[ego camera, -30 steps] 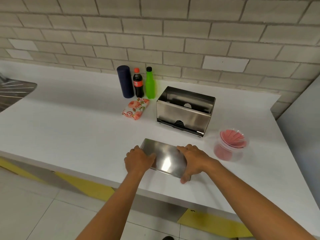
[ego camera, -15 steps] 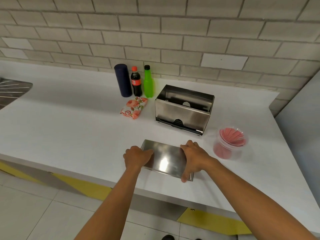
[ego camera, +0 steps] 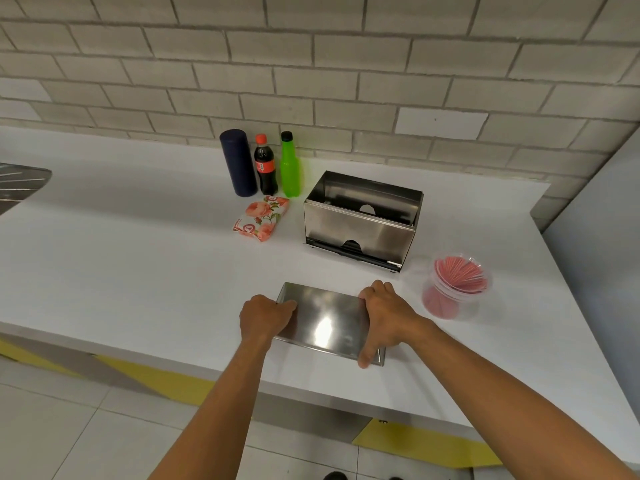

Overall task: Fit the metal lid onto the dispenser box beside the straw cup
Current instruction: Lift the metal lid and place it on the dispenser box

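Note:
A shiny rectangular metal lid (ego camera: 327, 322) lies near the front edge of the white counter. My left hand (ego camera: 265, 315) clasps its left end, fingers curled over the edge. My right hand (ego camera: 384, 315) grips its right end, thumb down the near side. Behind the lid stands the open-topped steel dispenser box (ego camera: 360, 221), its inside bare. To the box's right sits a clear plastic cup (ego camera: 455, 289) filled with red straws.
Along the brick wall stand a dark blue cylinder (ego camera: 239, 162), a cola bottle (ego camera: 265, 166) and a green bottle (ego camera: 290, 166). A floral tissue pack (ego camera: 262, 217) lies left of the box. A grey wall panel (ego camera: 602, 237) bounds the counter on the right.
Both hands stay on the lid's ends; the left fingers have curled tighter over the edge. The lid looks slightly farther from the counter's front edge. The view has shifted a little.

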Available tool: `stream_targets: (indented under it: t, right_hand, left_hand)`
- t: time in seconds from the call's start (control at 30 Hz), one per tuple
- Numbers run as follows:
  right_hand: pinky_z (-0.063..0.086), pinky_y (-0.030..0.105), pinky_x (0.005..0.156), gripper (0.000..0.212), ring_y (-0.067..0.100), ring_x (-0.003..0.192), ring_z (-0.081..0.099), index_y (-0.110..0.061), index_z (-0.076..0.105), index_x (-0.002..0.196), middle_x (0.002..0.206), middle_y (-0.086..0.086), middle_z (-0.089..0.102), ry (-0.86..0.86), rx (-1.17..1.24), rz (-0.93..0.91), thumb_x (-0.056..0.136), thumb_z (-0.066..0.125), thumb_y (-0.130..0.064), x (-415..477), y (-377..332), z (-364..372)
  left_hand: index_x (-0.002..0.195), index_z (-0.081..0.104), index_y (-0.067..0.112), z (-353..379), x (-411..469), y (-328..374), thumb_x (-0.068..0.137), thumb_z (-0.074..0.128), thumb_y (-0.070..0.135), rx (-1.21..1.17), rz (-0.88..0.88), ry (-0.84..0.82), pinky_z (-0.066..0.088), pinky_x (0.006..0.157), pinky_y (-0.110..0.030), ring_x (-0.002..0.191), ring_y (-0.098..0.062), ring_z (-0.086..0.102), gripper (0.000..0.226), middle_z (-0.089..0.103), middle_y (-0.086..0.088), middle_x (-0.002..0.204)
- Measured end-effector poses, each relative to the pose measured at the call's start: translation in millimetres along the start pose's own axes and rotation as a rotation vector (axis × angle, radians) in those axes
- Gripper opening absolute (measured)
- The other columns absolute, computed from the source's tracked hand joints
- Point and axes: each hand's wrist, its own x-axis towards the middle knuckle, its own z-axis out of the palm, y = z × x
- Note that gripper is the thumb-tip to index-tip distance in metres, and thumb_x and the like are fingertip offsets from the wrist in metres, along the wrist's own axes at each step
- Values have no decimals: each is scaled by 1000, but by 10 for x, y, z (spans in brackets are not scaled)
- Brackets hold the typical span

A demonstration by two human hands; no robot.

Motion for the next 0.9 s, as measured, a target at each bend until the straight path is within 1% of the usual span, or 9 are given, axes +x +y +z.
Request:
stream_targets:
  t: [0.2, 0.27, 0.33, 0.4, 0.5, 0.6, 0.73, 0.8, 0.9]
  right_hand:
    - [53, 31, 89, 117, 15, 113, 37, -19, 48, 128, 119, -3, 37, 49, 0, -8, 31, 100, -57, -33, 5, 27]
    - [52, 30, 87, 115, 15, 113, 37, -19, 48, 128, 119, -2, 36, 62, -4, -14, 32, 101, -56, -45, 3, 36]
    - [50, 29, 84, 113, 15, 112, 36, -20, 48, 126, 119, -3, 35, 81, -9, -25, 32, 101, -55, -57, -5, 47]
    - [51, 29, 83, 112, 15, 111, 35, -21, 47, 125, 118, -3, 35, 100, -15, -36, 32, 100, -55, -69, -10, 62]
    - [51, 28, 80, 113, 15, 111, 35, -22, 45, 127, 119, -4, 33, 120, -2, -41, 32, 97, -55, -91, 9, 104]
    - [44, 25, 75, 114, 14, 107, 32, -24, 42, 128, 118, -5, 30, 151, 18, -45, 32, 94, -56, -117, 49, 155]
    - [50, 27, 81, 123, 13, 113, 32, -24, 37, 140, 124, -6, 28, 139, 81, -38, 34, 93, -55, -152, 96, 177]
    - [53, 31, 90, 129, 15, 122, 32, -25, 33, 147, 132, -5, 28, 103, 104, -42, 38, 94, -56, -172, 112, 149]
    - [50, 34, 98, 132, 17, 132, 35, -29, 28, 151, 142, -6, 31, 66, 134, -58, 42, 97, -57, -215, 126, 63]
  left_hand:
    - [72, 64, 9, -17, 30, 50, 82, 74, 48, 3, 16, 3, 47, 57, -28, 67, -21, 65, 42, 68, -5, 70]
    - [75, 66, 8, -30, 61, 59, 87, 70, 48, -1, 16, -19, 48, 63, -30, 75, -25, 68, 42, 68, -3, 73]
    - [77, 60, 8, -41, 80, 44, 91, 67, 45, -13, 32, -46, 45, 71, -31, 82, -28, 65, 40, 60, 3, 73]
    - [79, 55, 12, -52, 94, 2, 93, 70, 40, -117, 19, -84, 46, 76, -35, 86, -29, 59, 35, 55, 4, 75]
    - [75, 67, 7, -137, 110, -45, 89, 78, 35, -365, -46, -185, 53, 79, -38, 86, -30, 69, 33, 72, -7, 85]
    - [94, 77, 8, -266, 82, -65, 87, 82, 34, -511, -52, -324, 57, 84, -39, 91, -27, 75, 28, 81, -6, 98]
    - [112, 78, 13, -385, -2, -16, 91, 81, 32, -600, 15, -440, 59, 83, -36, 98, -27, 79, 29, 83, -7, 105]
    - [111, 80, 11, -416, -34, 40, 91, 80, 26, -637, 41, -455, 58, 82, -35, 98, -28, 79, 24, 82, -10, 105]
    - [106, 83, 14, -471, -47, 123, 90, 80, 25, -644, 61, -432, 57, 73, -32, 87, -24, 80, 20, 83, -10, 102]
